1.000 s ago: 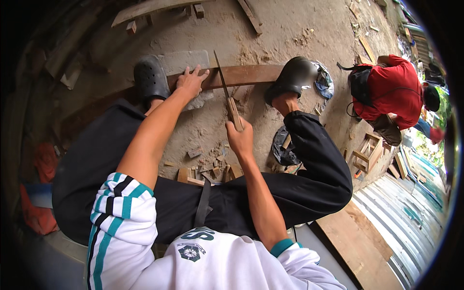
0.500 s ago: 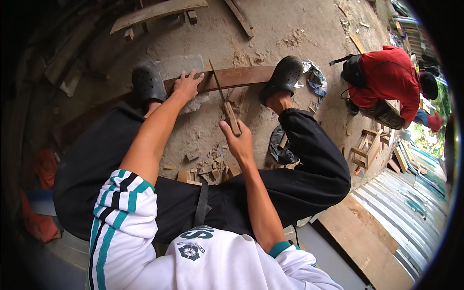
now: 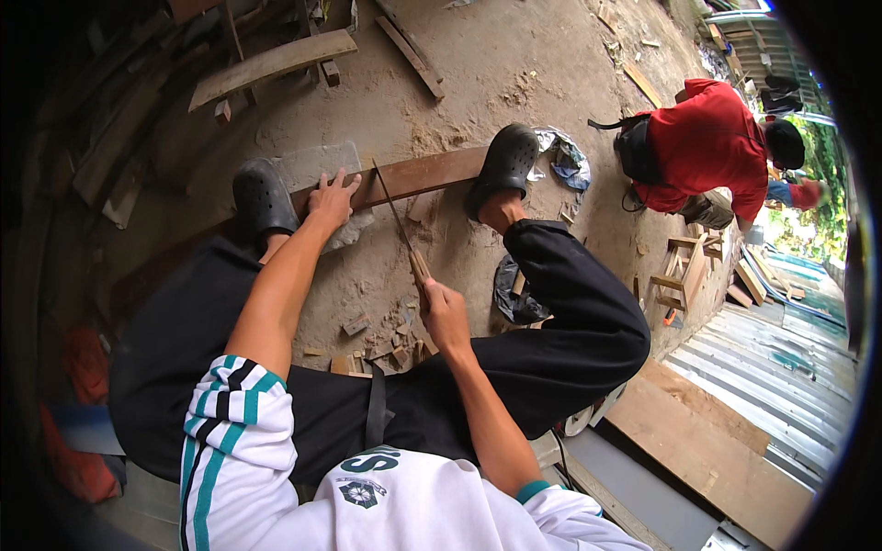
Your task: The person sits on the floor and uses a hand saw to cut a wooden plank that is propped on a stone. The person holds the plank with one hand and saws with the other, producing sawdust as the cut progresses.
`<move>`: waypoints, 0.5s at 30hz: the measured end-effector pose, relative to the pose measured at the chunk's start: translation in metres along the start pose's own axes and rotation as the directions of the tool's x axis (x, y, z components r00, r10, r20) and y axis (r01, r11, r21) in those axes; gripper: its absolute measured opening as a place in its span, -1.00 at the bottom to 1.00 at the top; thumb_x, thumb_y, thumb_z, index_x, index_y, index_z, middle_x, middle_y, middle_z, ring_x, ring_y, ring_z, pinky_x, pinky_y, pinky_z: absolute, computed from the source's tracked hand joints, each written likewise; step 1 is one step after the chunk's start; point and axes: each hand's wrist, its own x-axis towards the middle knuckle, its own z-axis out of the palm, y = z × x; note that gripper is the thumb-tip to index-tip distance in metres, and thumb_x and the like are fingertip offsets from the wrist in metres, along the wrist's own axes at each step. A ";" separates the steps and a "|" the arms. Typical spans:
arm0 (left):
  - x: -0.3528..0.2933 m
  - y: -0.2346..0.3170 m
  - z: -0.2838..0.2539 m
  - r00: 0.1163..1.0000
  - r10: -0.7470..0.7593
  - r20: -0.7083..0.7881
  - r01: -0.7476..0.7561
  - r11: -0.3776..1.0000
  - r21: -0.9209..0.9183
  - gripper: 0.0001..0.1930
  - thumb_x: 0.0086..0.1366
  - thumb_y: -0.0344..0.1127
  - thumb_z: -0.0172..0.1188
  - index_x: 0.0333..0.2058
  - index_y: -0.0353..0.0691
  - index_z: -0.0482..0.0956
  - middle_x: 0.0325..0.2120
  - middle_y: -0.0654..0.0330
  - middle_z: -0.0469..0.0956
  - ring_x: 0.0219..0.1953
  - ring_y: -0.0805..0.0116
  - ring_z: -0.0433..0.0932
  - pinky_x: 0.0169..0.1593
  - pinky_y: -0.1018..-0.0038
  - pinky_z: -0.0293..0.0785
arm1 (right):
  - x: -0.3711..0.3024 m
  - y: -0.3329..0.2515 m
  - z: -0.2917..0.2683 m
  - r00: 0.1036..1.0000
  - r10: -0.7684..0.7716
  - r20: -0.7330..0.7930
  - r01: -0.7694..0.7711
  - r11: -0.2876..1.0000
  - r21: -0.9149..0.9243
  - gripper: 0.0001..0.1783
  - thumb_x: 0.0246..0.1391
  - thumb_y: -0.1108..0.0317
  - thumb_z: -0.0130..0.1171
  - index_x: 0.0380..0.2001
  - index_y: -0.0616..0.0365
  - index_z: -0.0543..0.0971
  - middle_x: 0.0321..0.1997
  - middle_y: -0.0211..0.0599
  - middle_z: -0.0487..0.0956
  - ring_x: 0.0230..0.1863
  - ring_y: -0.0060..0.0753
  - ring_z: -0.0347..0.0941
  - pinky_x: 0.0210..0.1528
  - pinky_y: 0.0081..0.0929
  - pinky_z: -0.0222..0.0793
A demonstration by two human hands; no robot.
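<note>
Keeping strokes long and straight should serve best: the right hand (image 3: 446, 317) grips the saw (image 3: 401, 226), its blade over the plank (image 3: 432, 173) just past the slab's (image 3: 312, 163) right edge. Fingers spread, the left hand (image 3: 332, 200) should press firmly, with clogs (image 3: 508, 165) pinning the wood.

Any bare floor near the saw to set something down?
Mostly bare ground: between saw, right clog and black plastic; another patch between raised plank and gray slab. Crowded: offcuts near the right hand, and the board by the left hand.
</note>
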 end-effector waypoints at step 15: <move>-0.008 -0.006 0.006 0.999 0.044 -0.026 -0.046 0.995 -0.093 -0.17 0.22 -0.30 0.30 0.40 0.29 0.09 0.44 0.20 -0.03 0.41 -0.24 0.03 0.15 -0.05 0.45 | -0.028 0.003 -0.007 0.999 0.035 0.023 -0.032 0.993 -0.109 -0.45 0.37 -0.03 -0.09 -0.64 0.09 0.34 -0.71 -0.54 0.25 -0.72 -0.65 0.13 -0.65 -0.56 0.00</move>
